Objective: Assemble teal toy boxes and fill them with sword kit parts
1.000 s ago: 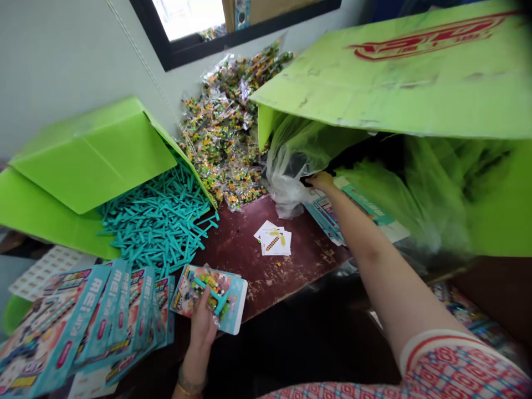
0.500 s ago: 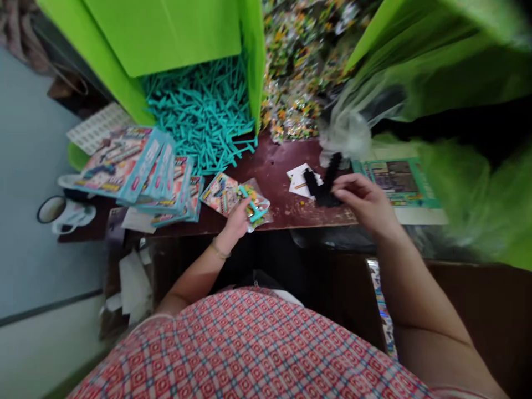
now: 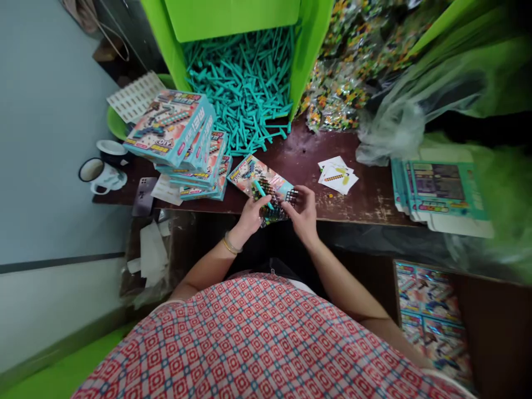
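My left hand point(image 3: 249, 216) is closed round a turquoise plastic stick point(image 3: 261, 191) and a clear bag of small coloured parts, largely hidden beneath other pieces. My right hand point(image 3: 305, 219) pinches a black lattice piece point(image 3: 291, 195) between thumb and fingers. The lattice lies against the bag and stick, so both hands meet over the bundle. Just behind them, a printed kit box point(image 3: 249, 168) lies on the dark red table point(image 3: 316, 149). Printed white cards point(image 3: 338, 174) are spread right of my hands, beside a tiny orange piece point(image 3: 331, 195).
A stack of kit boxes point(image 3: 166, 122) stands left, near enamel mugs point(image 3: 110, 180) and a phone point(image 3: 144, 197). Behind, a green bin point(image 3: 311, 55) spills turquoise sticks point(image 3: 249, 94). Bagged parts point(image 3: 336, 102) lie back right, flattened boxes point(image 3: 440, 188) at right.
My right hand has brought the black lattice from beside the cards leftward to my left hand, where it now lies over the bag. The view has shifted left.
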Motion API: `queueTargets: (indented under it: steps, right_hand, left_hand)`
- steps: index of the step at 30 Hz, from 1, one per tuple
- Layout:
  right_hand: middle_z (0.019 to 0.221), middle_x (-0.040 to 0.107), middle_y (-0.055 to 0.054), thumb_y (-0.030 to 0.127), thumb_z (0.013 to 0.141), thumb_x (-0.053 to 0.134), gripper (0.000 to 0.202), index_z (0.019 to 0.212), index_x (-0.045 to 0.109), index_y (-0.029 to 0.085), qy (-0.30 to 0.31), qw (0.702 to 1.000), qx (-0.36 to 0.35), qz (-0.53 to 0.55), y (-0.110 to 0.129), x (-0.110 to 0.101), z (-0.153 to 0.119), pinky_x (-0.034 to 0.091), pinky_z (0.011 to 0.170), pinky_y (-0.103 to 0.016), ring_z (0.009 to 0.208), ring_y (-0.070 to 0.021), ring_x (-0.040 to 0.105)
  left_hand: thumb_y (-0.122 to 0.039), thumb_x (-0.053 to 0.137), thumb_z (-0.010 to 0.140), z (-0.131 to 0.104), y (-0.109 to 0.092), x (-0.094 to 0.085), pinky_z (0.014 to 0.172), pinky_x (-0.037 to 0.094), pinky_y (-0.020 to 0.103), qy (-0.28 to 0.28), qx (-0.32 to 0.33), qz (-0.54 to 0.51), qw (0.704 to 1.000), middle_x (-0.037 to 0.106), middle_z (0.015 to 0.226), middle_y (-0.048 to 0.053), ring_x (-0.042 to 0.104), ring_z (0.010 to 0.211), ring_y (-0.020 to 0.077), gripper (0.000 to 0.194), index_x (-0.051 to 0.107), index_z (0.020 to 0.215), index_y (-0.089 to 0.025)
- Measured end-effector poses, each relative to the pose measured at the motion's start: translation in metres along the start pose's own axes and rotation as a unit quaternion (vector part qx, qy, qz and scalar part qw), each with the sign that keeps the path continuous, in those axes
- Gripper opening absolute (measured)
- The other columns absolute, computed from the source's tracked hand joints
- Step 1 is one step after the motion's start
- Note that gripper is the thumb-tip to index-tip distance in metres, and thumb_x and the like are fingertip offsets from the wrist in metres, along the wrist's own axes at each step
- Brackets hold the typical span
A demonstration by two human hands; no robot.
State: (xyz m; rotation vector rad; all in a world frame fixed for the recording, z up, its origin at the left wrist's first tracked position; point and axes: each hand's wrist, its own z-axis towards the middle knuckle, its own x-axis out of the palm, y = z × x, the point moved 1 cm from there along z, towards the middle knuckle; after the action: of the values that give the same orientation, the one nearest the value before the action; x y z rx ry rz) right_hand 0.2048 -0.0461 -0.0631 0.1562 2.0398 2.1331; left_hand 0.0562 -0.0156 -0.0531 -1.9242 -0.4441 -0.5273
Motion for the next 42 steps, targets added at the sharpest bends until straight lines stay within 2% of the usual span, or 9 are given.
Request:
queueTargets:
  steps: [6,14,19,23,26,29,34,38,42]
  right_hand:
    - [0.117,0.076,-0.003,0.058,0.075,0.083,0.051,0.112,0.065,0.029,-0.037,0.939,0.196,0.279,-0.026,0.025,-0.028,0.064,0.084,-0.036,0.102,-0.0221,0.074]
    - [0.112,0.077,-0.004,0.053,0.070,0.084,0.047,0.105,0.067,0.027,-0.131,0.978,0.075,0.143,-0.020,-0.105,0.014,0.063,0.082,-0.037,0.104,-0.0234,0.074]
    - [0.103,0.077,-0.004,0.054,0.063,0.093,0.051,0.102,0.072,0.028,-0.052,0.993,0.056,0.093,0.030,-0.147,0.003,0.064,0.089,-0.047,0.102,-0.0293,0.076]
    - [0.105,0.078,-0.005,0.056,0.069,0.092,0.051,0.109,0.075,0.031,0.062,0.998,-0.021,-0.004,0.097,-0.143,0.006,0.062,0.089,-0.046,0.098,-0.0290,0.075]
    - [0.099,0.079,-0.004,0.051,0.076,0.089,0.045,0.113,0.077,0.028,0.234,0.962,-0.055,-0.129,0.130,-0.115,0.025,0.060,0.081,-0.041,0.089,-0.0267,0.074]
    - [0.091,0.078,-0.002,0.040,0.078,0.087,0.036,0.110,0.077,0.027,0.368,0.894,-0.091,-0.238,0.134,-0.076,0.046,0.056,0.078,-0.036,0.083,-0.0246,0.071]
    - [0.115,0.073,-0.008,0.022,0.081,0.082,0.044,0.123,0.072,0.025,0.408,0.812,-0.226,-0.351,0.106,-0.019,0.036,0.056,0.080,-0.034,0.090,-0.0237,0.072]
    - [0.122,0.072,-0.014,0.029,0.096,0.070,0.035,0.130,0.069,0.022,0.339,0.835,-0.254,-0.352,0.087,0.006,0.002,0.058,0.091,-0.043,0.108,-0.0296,0.070]
    - [0.109,0.080,-0.008,0.034,0.105,0.056,0.027,0.123,0.075,0.025,0.415,0.847,-0.189,-0.273,0.082,0.005,-0.022,0.059,0.089,-0.040,0.095,-0.0260,0.075]
  left_hand:
    - [-0.048,0.082,0.082,-0.003,0.023,0.008,0.103,0.052,0.041,-0.022,0.140,0.224,0.964,0.076,0.099,0.009,0.071,0.106,0.0289,0.034,0.070,0.093,-0.019]
    - [-0.017,0.079,0.078,0.017,0.002,-0.021,0.132,-0.001,0.065,0.172,0.242,0.644,0.705,0.048,0.164,0.019,0.025,0.163,0.0405,0.066,0.065,0.143,-0.020]
    - [-0.028,0.064,0.094,-0.014,-0.071,-0.014,0.124,0.035,0.049,0.131,0.278,0.507,0.805,0.076,0.128,0.011,0.064,0.129,0.0331,0.030,0.079,0.119,-0.022]
    - [-0.043,0.072,0.093,-0.039,-0.122,0.002,0.088,0.054,0.032,0.169,0.142,0.408,0.886,0.075,0.086,0.005,0.069,0.085,0.0238,0.027,0.081,0.094,-0.018]
    - [-0.043,0.078,0.088,-0.038,-0.111,0.000,0.074,0.054,0.028,0.220,-0.024,0.323,0.920,0.074,0.077,0.004,0.068,0.075,0.0206,0.027,0.079,0.085,-0.016]
    - [-0.044,0.078,0.089,-0.031,-0.076,-0.013,0.077,0.055,0.029,0.154,-0.069,0.254,0.953,0.077,0.080,0.004,0.071,0.079,0.0214,0.027,0.080,0.087,-0.017]
    - [-0.056,0.076,0.089,-0.030,-0.048,-0.032,0.089,0.055,0.035,0.029,-0.053,0.182,0.981,0.080,0.087,0.007,0.075,0.090,0.0254,0.042,0.080,0.093,-0.015]
    - [-0.063,0.078,0.083,-0.038,-0.051,-0.040,0.090,0.055,0.035,-0.007,-0.051,0.151,0.987,0.081,0.088,0.009,0.075,0.091,0.0259,0.050,0.079,0.093,-0.014]
    - [-0.065,0.079,0.081,-0.046,-0.056,-0.042,0.079,0.055,0.033,0.005,-0.025,0.205,0.978,0.077,0.078,0.007,0.073,0.084,0.0248,0.053,0.077,0.083,-0.013]
